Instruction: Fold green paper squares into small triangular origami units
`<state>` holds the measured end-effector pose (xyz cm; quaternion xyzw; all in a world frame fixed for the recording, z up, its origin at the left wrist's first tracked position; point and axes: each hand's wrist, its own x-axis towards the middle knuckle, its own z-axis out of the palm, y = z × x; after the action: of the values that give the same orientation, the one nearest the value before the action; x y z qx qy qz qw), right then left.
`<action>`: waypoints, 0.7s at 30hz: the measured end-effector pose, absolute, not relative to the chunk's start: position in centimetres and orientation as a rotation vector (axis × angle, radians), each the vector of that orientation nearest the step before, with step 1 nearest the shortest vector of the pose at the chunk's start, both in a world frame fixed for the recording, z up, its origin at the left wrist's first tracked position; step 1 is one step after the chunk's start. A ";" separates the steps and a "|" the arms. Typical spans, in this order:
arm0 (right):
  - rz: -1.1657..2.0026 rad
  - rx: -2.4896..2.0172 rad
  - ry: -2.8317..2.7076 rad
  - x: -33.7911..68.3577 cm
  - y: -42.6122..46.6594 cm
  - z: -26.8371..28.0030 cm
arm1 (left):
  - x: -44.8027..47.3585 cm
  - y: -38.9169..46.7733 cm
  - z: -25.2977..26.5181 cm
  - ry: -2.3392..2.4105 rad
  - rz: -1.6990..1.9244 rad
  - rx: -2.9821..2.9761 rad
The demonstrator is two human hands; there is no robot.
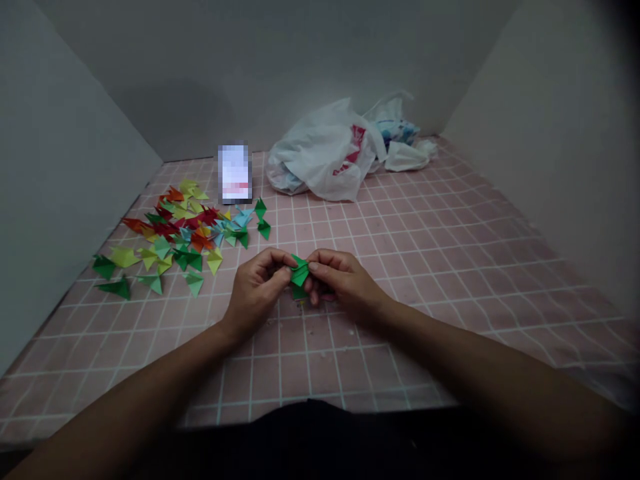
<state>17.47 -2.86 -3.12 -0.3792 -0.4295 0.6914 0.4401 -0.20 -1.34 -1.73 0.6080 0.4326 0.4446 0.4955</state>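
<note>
1. Nearest the camera, two bare forearms are seen stretched forward over the pink checked table [450,267].
2. The left hand [257,287] and the right hand [340,280] are brought together at the middle of the table, fingertips nearly meeting.
3. A green folded paper [300,273] is pinched between them: it is gripped by the left thumb and fingers on one side and by the right fingers on the other, and is held just above the table top.
4. Further back and to the left, a pile of folded papers [175,233] in red, orange, yellow, green and light blue is spread across the table, well apart from the hands.
5. Behind that pile a small upright card [235,173] is stood; its face is blurred and cannot be read.
6. At the far end, white plastic bags [330,157] with red and blue print are slumped against the grey walls [75,167].
</note>
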 end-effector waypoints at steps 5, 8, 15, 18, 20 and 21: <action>1.717 -0.946 -1.079 17.6 -3.1 -2.9 | -0.3 -1.3 -1.9 1.023 1.084 1.436; 1.694 -0.938 -1.128 17.6 -3.0 -2.9 | -0.3 -1.3 -2.0 1.002 1.064 1.460; 1.695 -0.978 -1.078 17.6 -2.9 -3.1 | -0.1 -1.2 -2.1 0.951 1.056 1.472; 1.660 -0.990 -1.057 17.5 -3.0 -3.0 | 0.0 -1.2 -2.2 0.926 1.077 1.416; 1.628 -1.010 -1.058 17.5 -3.0 -3.0 | 0.0 -1.1 -2.2 0.906 1.071 1.396; 1.608 -1.018 -1.065 17.5 -3.0 -3.0 | 0.0 -1.1 -2.2 0.903 1.066 1.396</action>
<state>17.48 -3.03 -2.97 -0.4140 -0.4330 0.6538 0.4623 -0.02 -1.13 -2.23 0.5901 0.3816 0.4503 0.5509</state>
